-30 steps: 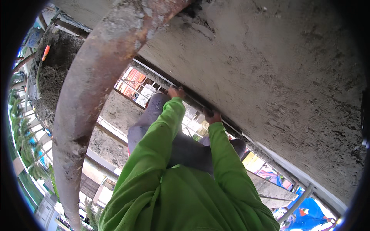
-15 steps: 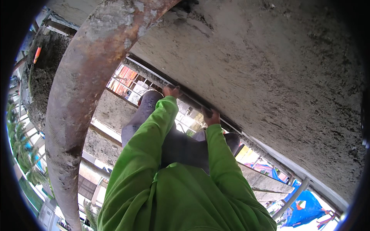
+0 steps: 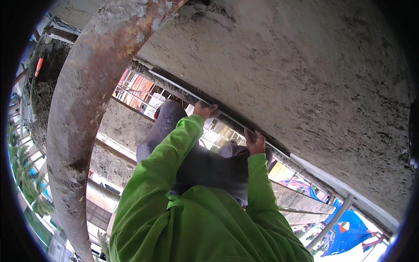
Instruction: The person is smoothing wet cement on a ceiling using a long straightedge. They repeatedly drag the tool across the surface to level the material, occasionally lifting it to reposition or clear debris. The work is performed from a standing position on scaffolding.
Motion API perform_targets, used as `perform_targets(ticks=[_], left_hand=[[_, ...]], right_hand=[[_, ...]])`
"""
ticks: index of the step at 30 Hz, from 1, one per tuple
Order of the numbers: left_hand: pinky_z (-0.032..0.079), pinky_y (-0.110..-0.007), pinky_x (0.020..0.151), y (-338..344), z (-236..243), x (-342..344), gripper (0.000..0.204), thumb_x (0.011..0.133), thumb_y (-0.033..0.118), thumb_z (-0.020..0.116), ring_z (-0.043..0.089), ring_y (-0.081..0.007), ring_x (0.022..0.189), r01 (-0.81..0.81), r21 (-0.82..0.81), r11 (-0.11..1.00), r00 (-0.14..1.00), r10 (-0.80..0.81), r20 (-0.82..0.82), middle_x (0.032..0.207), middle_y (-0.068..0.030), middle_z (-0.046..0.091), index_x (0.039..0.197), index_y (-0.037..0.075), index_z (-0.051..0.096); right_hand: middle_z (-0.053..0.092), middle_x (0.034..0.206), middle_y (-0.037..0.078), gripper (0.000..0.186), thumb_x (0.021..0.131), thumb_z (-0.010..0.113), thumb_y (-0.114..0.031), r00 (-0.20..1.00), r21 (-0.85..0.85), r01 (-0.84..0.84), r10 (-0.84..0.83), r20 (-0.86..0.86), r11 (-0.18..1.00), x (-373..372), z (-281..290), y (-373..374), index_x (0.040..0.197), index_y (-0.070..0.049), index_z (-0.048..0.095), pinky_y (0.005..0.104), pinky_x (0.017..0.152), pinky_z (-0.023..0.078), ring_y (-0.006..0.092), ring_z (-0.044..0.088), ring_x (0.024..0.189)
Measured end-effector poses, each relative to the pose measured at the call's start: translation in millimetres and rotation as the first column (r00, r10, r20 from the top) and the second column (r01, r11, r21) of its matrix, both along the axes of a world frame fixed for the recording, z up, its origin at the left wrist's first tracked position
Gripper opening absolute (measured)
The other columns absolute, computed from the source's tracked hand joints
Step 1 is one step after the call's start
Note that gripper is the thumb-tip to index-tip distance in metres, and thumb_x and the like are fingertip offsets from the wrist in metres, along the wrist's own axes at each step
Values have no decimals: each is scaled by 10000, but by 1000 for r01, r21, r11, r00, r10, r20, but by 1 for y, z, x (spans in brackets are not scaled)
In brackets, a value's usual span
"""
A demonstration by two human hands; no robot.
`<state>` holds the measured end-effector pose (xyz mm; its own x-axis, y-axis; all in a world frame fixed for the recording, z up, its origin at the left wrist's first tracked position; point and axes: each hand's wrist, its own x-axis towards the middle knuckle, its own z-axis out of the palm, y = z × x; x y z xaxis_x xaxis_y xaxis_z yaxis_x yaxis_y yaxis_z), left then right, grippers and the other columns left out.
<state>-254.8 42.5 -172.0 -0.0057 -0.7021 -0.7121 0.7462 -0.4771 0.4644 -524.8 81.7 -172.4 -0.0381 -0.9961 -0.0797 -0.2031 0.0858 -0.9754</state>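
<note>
Both of my hands are at a long, narrow straight bar [image 3: 232, 122] with a pale edge, lying along the lower edge of a rough grey concrete wall [image 3: 301, 83]. My left hand [image 3: 206, 110] is closed on the bar, its fingers against the dark strip under the wall. Farther right and lower, my right hand [image 3: 255, 142] grips the same bar, thumb and fingers bent about it. Part of the fingers of each hand is hidden. Green sleeves cover both arms, and my grey-trousered knees [image 3: 170, 114] are bent below.
A thick, rusty, cement-spattered pole [image 3: 80, 109] rises close on my left. Cement-stained planks [image 3: 124, 122] lie below me, with gaps showing the ground far down. At the lower right are a scaffold tube [image 3: 331, 222] and blue sheeting [image 3: 351, 231].
Both hands have moved right and slightly down along the wall's lower edge, and the bar has shifted with them. The view has turned slightly, so the pole appears farther left.
</note>
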Motion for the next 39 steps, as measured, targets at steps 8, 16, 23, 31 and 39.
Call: perform_targets(ticks=[8,16,23,31,39], left_hand=[[531,-446,614,-13,-25,-7,400,680,-13,465,532,-369,777,-219,178,959,968,190,165,977,-242,425,1041,-87,309],[547,-392,538,-5,-168,10,359,697,40,494,545,-280,647,-255,97,962,835,169,524,843,-179,443,973,-60,289],[538,-441,557,-22,-98,-8,419,681,-11,476,527,-315,757,-217,179,960,940,156,303,1003,-204,422,1051,-105,302],[544,-420,635,-22,-78,9,377,725,-29,460,514,-297,850,-100,207,973,972,51,231,1004,-181,407,1056,-60,280],[549,-408,629,-17,-70,8,383,723,-18,463,511,-320,840,-193,192,962,951,135,277,1035,-200,382,1057,-98,294]], right_hand=[[552,876,183,220,690,597,31,841,-146,-116,19,-540,982,-14,19,9,867,66,472,350,745,491,253,579,793],[577,863,154,303,664,680,-107,936,108,-30,66,-346,994,-57,-5,5,863,53,515,325,743,472,227,585,793],[580,913,161,442,626,709,-265,901,229,175,-62,-430,958,-142,-85,18,934,12,554,328,789,439,246,554,891],[567,968,176,565,641,694,-342,765,256,-37,193,-615,966,-96,-7,-3,993,65,521,310,833,407,240,534,935],[572,923,193,620,562,720,-428,569,303,211,136,-811,929,-83,-5,-2,953,22,550,343,797,431,299,546,897]])
